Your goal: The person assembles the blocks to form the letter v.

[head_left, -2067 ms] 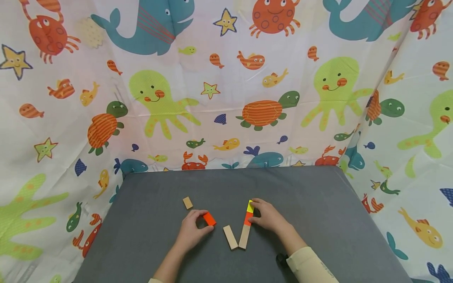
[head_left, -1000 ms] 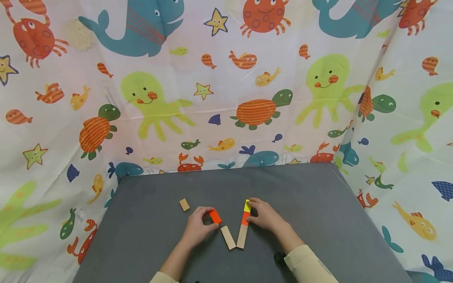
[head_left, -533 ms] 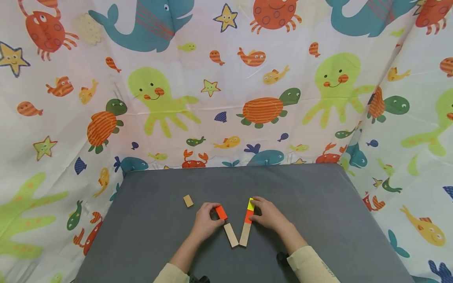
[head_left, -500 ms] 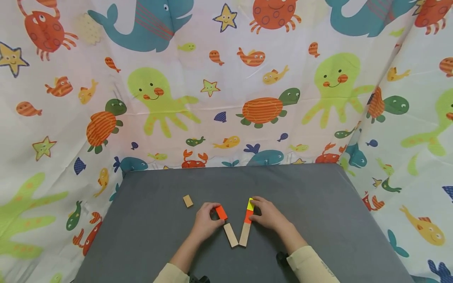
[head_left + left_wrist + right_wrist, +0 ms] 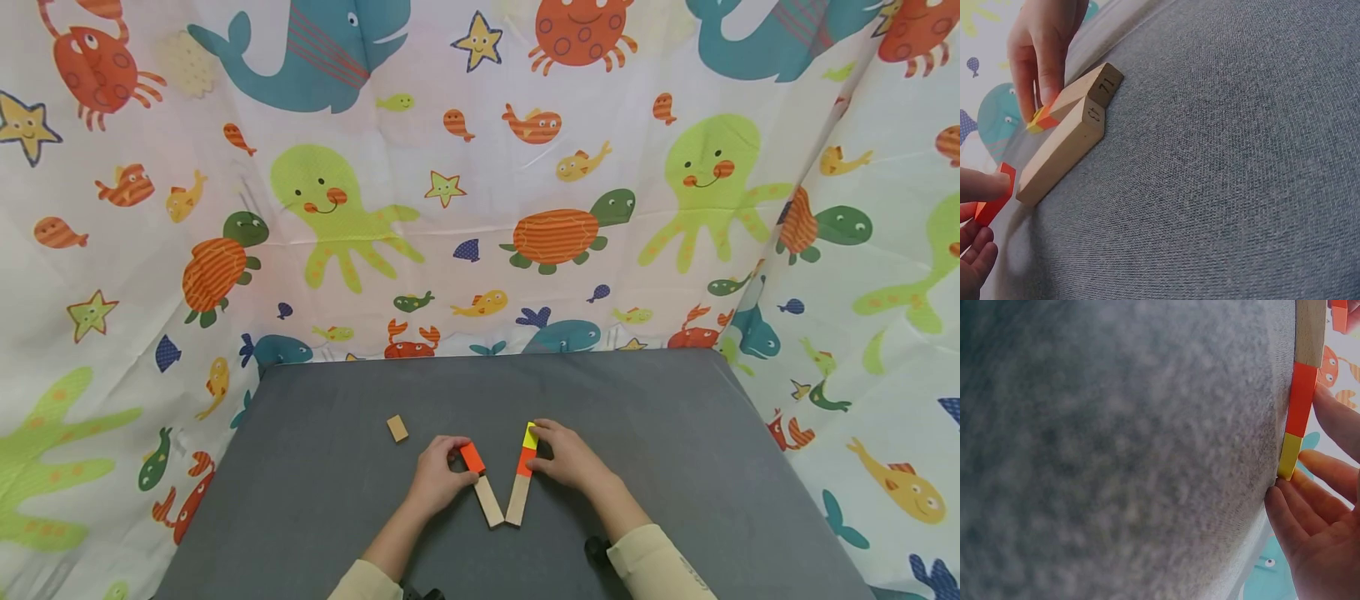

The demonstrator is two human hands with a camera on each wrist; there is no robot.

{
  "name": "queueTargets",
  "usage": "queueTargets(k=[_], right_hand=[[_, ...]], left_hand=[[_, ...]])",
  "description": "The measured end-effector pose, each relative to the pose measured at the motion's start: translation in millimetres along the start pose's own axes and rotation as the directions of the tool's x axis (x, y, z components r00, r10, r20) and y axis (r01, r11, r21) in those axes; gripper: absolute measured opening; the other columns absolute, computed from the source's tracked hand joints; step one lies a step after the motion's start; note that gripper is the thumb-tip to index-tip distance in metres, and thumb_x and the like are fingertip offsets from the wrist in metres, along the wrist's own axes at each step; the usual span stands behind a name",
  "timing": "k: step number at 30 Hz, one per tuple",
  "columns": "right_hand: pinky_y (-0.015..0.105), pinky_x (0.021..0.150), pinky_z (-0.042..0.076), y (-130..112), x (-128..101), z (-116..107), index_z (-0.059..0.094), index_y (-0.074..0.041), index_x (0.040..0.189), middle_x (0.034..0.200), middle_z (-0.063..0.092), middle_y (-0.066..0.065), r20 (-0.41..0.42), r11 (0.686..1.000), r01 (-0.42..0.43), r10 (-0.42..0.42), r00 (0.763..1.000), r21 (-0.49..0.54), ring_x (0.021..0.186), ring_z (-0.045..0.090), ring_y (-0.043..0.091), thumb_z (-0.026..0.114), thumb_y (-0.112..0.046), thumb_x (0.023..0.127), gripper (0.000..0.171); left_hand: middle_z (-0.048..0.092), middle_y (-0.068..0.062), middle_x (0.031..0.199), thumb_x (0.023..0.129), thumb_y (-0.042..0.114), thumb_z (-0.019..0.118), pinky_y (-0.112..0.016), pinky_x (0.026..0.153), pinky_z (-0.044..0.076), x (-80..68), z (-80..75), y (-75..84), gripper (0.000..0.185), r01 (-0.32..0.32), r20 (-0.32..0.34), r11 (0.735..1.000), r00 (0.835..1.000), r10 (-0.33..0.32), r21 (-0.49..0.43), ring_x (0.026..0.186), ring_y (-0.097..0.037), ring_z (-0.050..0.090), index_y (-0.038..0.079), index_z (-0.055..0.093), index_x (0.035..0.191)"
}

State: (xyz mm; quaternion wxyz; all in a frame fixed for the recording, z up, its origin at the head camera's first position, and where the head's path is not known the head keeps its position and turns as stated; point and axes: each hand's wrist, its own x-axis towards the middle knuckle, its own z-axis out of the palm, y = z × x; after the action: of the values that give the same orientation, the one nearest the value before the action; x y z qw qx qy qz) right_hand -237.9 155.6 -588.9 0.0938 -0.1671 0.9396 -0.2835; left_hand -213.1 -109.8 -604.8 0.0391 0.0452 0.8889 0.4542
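Observation:
My left hand (image 5: pixel 437 477) pinches an orange block (image 5: pixel 472 457) at the far end of a plain wooden block (image 5: pixel 490 502). In the left wrist view a narrow gap shows between that orange block (image 5: pixel 999 199) and the wooden block (image 5: pixel 1060 153) marked 43. A second wooden block (image 5: pixel 517 500) meets it at the near end in a V. Beyond this one lie another orange block (image 5: pixel 527 461) and a yellow block (image 5: pixel 531 435) in line. My right hand (image 5: pixel 573 458) rests its fingertips on the yellow block and its thumb against the orange one.
A small wooden block (image 5: pixel 397 428) lies alone to the far left of the left hand. Everything sits on a grey cloth-covered table (image 5: pixel 637 408). A curtain (image 5: pixel 465 217) printed with sea animals hangs behind and at both sides.
My left hand has carried its orange block rightward to the tip of the left wooden block, narrowing the gap over the last half second. The right hand stays at the yellow and orange blocks.

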Motion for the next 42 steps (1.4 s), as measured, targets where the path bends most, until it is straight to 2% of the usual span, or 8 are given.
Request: queueTargets(k=[4, 9, 16, 28, 34, 42], right_hand=[[0.056, 0.112, 0.038, 0.3, -1.2, 0.1, 0.054, -0.005, 0.145, 0.155, 0.044, 0.015, 0.015, 1.000, -0.017, 0.017, 1.000, 0.005, 0.141, 0.043, 0.040, 0.078, -0.030, 0.089, 0.066], [0.056, 0.112, 0.038, 1.3, -2.0, -0.3, 0.055, -0.005, 0.144, 0.154, 0.045, 0.015, -0.005, 1.000, -0.013, 0.013, 1.000, 0.013, 0.140, 0.044, 0.040, 0.079, -0.029, 0.088, 0.066], [0.055, 0.111, 0.039, 2.0, -0.8, -1.0, 0.055, -0.003, 0.144, 0.154, 0.046, 0.016, -0.013, 1.000, 0.011, -0.011, 1.000, 0.011, 0.139, 0.045, 0.040, 0.079, -0.029, 0.088, 0.066], [0.055, 0.112, 0.039, 2.0, -0.7, -1.2, 0.054, -0.004, 0.144, 0.154, 0.046, 0.015, -0.005, 1.000, 0.002, -0.002, 1.000, 0.009, 0.140, 0.045, 0.039, 0.079, -0.030, 0.089, 0.066], [0.054, 0.112, 0.040, 2.9, 0.8, 0.6, 0.054, -0.004, 0.145, 0.154, 0.045, 0.016, -0.006, 1.000, 0.013, -0.013, 1.000, -0.001, 0.140, 0.045, 0.039, 0.079, -0.030, 0.088, 0.067], [0.053, 0.112, 0.039, 1.9, 1.9, 0.8, 0.055, -0.004, 0.144, 0.154, 0.045, 0.015, 0.000, 1.000, -0.006, 0.006, 1.000, 0.014, 0.140, 0.045, 0.037, 0.079, -0.030, 0.088, 0.066]], left_hand=[[0.060, -0.004, 0.117, 0.073, 0.010, 0.088, -0.043, 0.092, 0.049, -0.6, 1.6, 1.2, 0.055, 0.013, 0.006, 1.000, 1.000, -0.013, 0.014, 0.103, -0.020, 0.057, 0.011, 0.068, 0.125], [0.060, -0.003, 0.118, 0.074, 0.009, 0.087, -0.044, 0.092, 0.049, 0.1, 2.9, 2.8, 0.054, 0.015, 0.012, 1.000, 1.000, -0.015, 0.020, 0.104, -0.020, 0.057, 0.011, 0.068, 0.125], [0.060, -0.004, 0.118, 0.074, 0.007, 0.087, -0.042, 0.091, 0.050, 0.7, 4.8, -0.9, 0.053, -0.009, 0.012, 1.000, 1.000, 0.009, 0.028, 0.103, -0.020, 0.058, 0.010, 0.068, 0.124], [0.060, -0.006, 0.115, 0.075, 0.011, 0.086, -0.044, 0.090, 0.050, 0.8, 3.4, -0.5, 0.052, -0.001, 0.058, 1.000, 0.998, 0.000, 0.022, 0.102, -0.022, 0.057, 0.009, 0.068, 0.124], [0.061, -0.007, 0.118, 0.080, 0.014, 0.083, -0.046, 0.093, 0.050, 1.2, 2.5, -2.4, 0.047, 0.009, 0.080, 1.000, 0.997, -0.011, 0.026, 0.105, -0.023, 0.057, 0.009, 0.068, 0.125], [0.064, -0.008, 0.117, 0.087, 0.012, 0.077, -0.045, 0.093, 0.051, 0.4, 3.8, -3.6, 0.037, -0.068, 0.033, 0.993, 0.997, 0.065, 0.091, 0.106, -0.023, 0.060, 0.007, 0.069, 0.123]])
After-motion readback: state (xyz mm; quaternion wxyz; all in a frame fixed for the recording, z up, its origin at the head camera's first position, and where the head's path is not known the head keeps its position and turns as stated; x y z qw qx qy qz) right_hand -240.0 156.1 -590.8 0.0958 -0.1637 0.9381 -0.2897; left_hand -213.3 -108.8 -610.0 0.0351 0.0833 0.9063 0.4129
